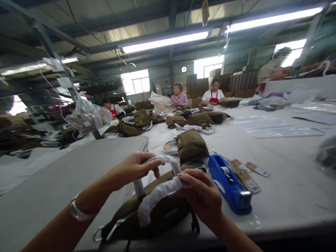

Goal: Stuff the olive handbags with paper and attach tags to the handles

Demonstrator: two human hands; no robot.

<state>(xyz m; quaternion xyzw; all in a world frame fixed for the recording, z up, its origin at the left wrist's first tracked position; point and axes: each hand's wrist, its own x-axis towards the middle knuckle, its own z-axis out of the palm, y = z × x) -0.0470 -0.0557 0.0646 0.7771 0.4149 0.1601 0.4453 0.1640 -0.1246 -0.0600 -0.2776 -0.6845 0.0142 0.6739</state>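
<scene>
An olive-green bag (pixel 168 217) lies on the table in front of me, with a metal ring at its left end and a dark buckle strap hanging at its right. Its two handles are wrapped in white tissue paper. Thumb and fingers of my left hand (pixel 138 168) close round the far handle (pixel 172 161). On the near handle (pixel 157 197), my right hand (pixel 203 192) pinches the wrapping at the right end; part of its grip is hidden. A blue tape dispenser (pixel 231 185) stands just right of my right hand.
Cardboard tags (pixel 258 169) lie beyond the dispenser. Another olive bag (pixel 193 145) sits just ahead, with more bags (pixel 139 122) piled farther back. Clear plastic sheets (pixel 270 124) cover the right side. A post (pixel 49 45) rises at left. Several people work across the table.
</scene>
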